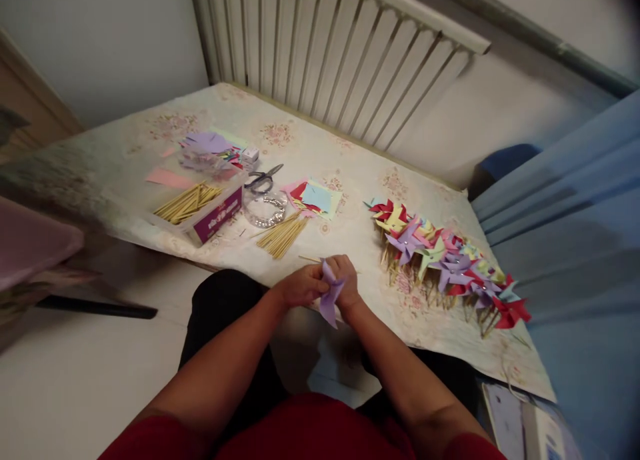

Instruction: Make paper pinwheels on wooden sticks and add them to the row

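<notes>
My left hand [300, 285] and my right hand [346, 280] meet at the near edge of a floral-covered board [165, 130]. Both are closed on a folded purple paper piece [329, 300] that hangs between them. A thin wooden stick [310, 259] pokes out to the left just above my left hand; which hand grips it I cannot tell. A loose pile of wooden sticks [283, 236] lies just beyond my hands.
A heap of finished paper pinwheels [445, 260] covers the right side. A box of sticks [200, 210], scissors [264, 179], a clear tape roll [264, 210], coloured paper squares [313, 197] and a white radiator [340, 53] lie farther back.
</notes>
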`<state>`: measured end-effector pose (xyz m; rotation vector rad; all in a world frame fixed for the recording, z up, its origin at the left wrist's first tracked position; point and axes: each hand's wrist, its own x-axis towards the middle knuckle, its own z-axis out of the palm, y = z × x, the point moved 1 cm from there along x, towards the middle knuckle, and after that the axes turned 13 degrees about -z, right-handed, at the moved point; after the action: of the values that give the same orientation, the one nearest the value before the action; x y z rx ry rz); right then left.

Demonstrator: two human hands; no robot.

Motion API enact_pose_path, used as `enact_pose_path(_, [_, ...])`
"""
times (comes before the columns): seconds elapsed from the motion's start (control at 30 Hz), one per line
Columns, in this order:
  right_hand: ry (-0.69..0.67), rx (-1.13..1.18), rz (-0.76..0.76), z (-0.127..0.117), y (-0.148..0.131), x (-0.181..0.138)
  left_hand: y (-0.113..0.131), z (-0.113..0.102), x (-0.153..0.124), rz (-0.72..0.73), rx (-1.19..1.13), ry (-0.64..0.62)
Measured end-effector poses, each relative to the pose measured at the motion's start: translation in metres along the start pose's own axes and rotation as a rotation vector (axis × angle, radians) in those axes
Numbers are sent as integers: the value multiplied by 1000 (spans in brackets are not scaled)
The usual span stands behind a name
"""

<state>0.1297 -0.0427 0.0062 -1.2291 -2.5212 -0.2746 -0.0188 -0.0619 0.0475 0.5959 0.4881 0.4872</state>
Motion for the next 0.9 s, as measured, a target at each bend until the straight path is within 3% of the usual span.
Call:
enact_pose_path(0.27, [26,-67,202,-14,11,-55,-13,-26,7,138,-107,109])
enact_pose_path(0.5, [17,-122,257,-25,13,-88,-17,-36,10,178,-125,176])
enact_pose_path(0.77, [-5,-136,275,-34,23,-113,-17,-41,13,234,-164,172])
enact_pose_path(0.9, [-37,-112,251,-38,29,-120,-16,-46,16,245,-168,111])
